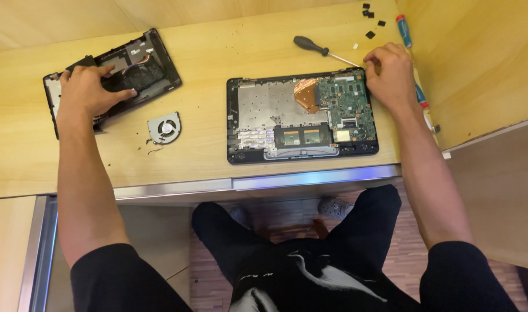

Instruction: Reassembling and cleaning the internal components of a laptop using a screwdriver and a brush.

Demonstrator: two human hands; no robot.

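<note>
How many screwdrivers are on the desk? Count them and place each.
2: a black-handled screwdriver behind the opened laptop, and a blue-and-red one by the wall. More may be hidden behind the right hand.

Matt wood table point(218, 63), copper heatsink point(306, 94)

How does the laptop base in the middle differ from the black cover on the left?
The laptop base lies square to the desk edge; the black cover sits at an angle. The base shows a green circuit board and copper plate; the cover looks mostly hollow. The right hand touches the base's corner; the left hand rests flat on the cover. Both are black, on the wooden desk.
</note>
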